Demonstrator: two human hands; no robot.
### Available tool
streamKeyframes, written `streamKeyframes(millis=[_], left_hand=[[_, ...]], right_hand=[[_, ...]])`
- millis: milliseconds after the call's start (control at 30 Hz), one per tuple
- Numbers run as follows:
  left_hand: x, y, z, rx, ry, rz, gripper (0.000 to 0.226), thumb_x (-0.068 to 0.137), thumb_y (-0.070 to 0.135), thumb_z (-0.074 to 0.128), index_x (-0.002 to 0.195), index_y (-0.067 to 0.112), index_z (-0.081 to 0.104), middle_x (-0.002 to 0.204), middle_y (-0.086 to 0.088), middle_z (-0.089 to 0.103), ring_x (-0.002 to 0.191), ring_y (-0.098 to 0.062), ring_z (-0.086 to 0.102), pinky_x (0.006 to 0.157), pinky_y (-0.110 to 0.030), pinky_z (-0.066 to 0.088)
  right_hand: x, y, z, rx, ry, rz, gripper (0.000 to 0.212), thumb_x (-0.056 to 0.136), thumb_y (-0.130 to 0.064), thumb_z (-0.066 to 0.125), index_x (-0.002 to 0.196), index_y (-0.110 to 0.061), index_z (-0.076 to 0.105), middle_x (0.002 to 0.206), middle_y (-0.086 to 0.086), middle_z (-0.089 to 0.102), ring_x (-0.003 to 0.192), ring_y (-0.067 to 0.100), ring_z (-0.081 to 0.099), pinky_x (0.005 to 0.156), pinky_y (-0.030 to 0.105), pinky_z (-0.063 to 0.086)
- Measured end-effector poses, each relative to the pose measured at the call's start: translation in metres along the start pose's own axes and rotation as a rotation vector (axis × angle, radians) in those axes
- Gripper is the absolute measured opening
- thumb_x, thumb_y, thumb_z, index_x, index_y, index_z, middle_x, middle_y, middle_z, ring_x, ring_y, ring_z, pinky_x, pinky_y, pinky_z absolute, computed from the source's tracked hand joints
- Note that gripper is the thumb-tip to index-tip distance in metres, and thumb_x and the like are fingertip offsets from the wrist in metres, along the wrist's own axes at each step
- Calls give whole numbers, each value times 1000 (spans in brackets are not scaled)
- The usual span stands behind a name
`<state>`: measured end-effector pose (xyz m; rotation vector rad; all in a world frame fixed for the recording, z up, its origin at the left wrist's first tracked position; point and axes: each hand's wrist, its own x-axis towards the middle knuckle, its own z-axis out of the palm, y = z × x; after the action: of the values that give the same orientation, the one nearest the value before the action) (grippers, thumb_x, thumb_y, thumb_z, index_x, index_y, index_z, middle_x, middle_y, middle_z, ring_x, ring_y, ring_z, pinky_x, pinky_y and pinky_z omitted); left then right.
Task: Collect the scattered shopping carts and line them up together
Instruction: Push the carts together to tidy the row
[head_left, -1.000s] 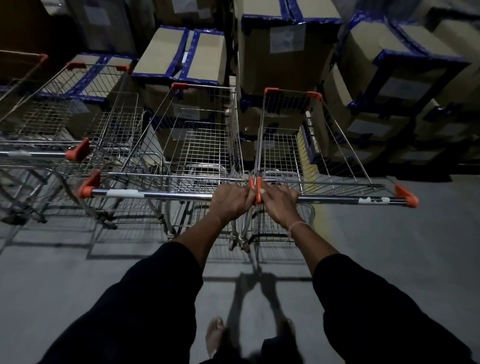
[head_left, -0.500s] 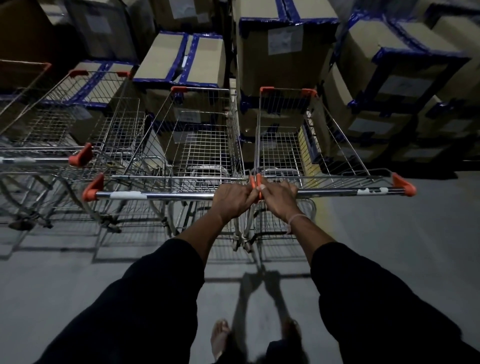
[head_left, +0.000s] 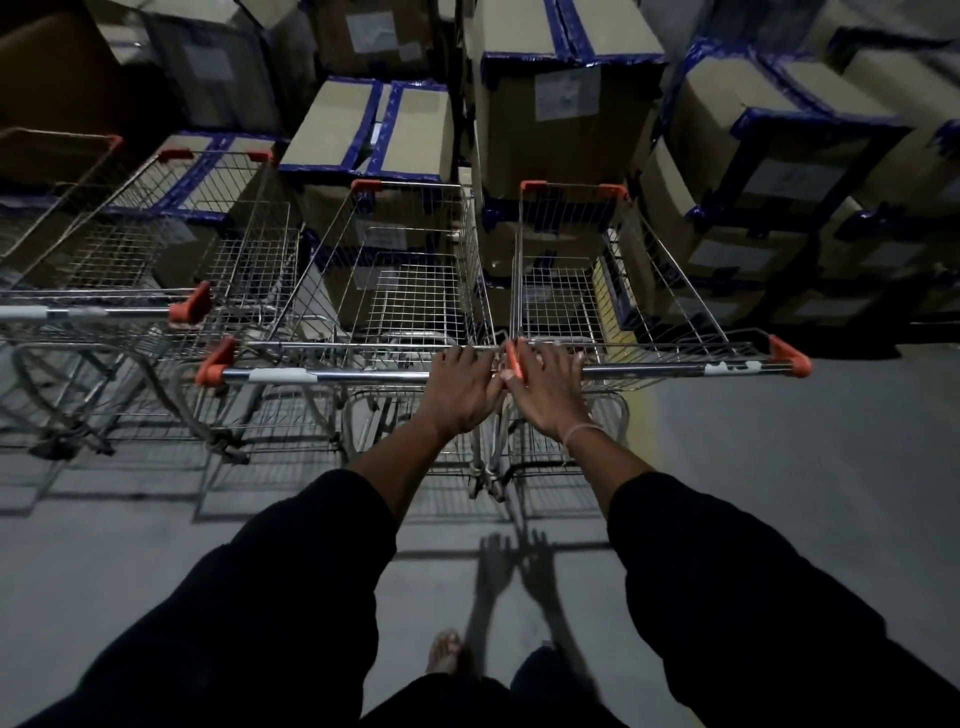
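Observation:
Two wire shopping carts stand side by side in front of me. My left hand (head_left: 462, 389) rests on the right end of the middle cart's handle (head_left: 322, 375). My right hand (head_left: 545, 387) lies on the left end of the right cart's handle (head_left: 675, 370). The fingers of both hands stretch out over the bars, and their shadow on the floor shows spread fingers. The two hands touch beside the orange end caps (head_left: 511, 358). A third cart (head_left: 171, 249) stands to the left, a little further forward, and a fourth (head_left: 47, 171) shows at the far left edge.
Stacked cardboard boxes (head_left: 561, 104) with blue tape form a wall right behind the carts' front ends. Grey concrete floor (head_left: 779, 467) lies open to the right and behind me. A bare foot (head_left: 444, 649) shows below.
The carts have rolled slightly forward towards the boxes. My fingers have loosened from a grip on the handles and now lie stretched out over them.

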<state>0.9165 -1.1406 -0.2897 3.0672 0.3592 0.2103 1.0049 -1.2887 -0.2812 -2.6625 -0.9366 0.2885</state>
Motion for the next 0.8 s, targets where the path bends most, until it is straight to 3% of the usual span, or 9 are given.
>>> streamKeyframes(millis=[167, 333, 500, 633, 800], left_hand=[[-32, -30, 1, -69, -33, -74, 78, 100, 63, 9, 161, 19, 29, 167, -17, 29, 155, -37, 21, 125, -58, 17], [-67, -51, -11, -70, -36, -141, 81, 98, 65, 6, 165, 20, 19, 172, -16, 9, 159, -36, 1, 128, -57, 2], [-89, -74, -21, -75, -15, -187, 78, 100, 64, 11, 166, 22, 15, 172, -16, 3, 159, -35, -3, 127, -58, 2], [-103, -93, -35, -80, -16, -221, 81, 98, 66, 5, 166, 23, 8, 172, -14, -6, 159, -34, -9, 127, -52, -9], [-120, -142, -42, -90, 45, -254, 75, 102, 60, 22, 163, 18, 28, 171, -18, 14, 159, -37, 8, 127, -58, 6]], right_hand=[[-13, -19, 6, -91, 8, -107, 74, 106, -63, 31, 168, -29, 7, 175, 8, -3, 160, 34, -10, 122, 56, -20], [-10, -43, 13, -96, -13, -200, 74, 106, -63, 32, 168, -29, 10, 175, 10, -1, 160, 35, -13, 126, 56, -14], [-8, -71, 15, -95, -11, -257, 75, 105, -64, 32, 167, -27, 12, 175, 9, 1, 160, 34, -11, 125, 55, -18], [-4, -92, 19, -69, -38, -280, 76, 106, -64, 34, 168, -30, 6, 175, 6, -5, 159, 32, -16, 121, 52, -23], [9, -131, 34, -69, -62, -314, 77, 105, -65, 34, 168, -30, 5, 175, 8, -4, 160, 32, -15, 124, 53, -20]])
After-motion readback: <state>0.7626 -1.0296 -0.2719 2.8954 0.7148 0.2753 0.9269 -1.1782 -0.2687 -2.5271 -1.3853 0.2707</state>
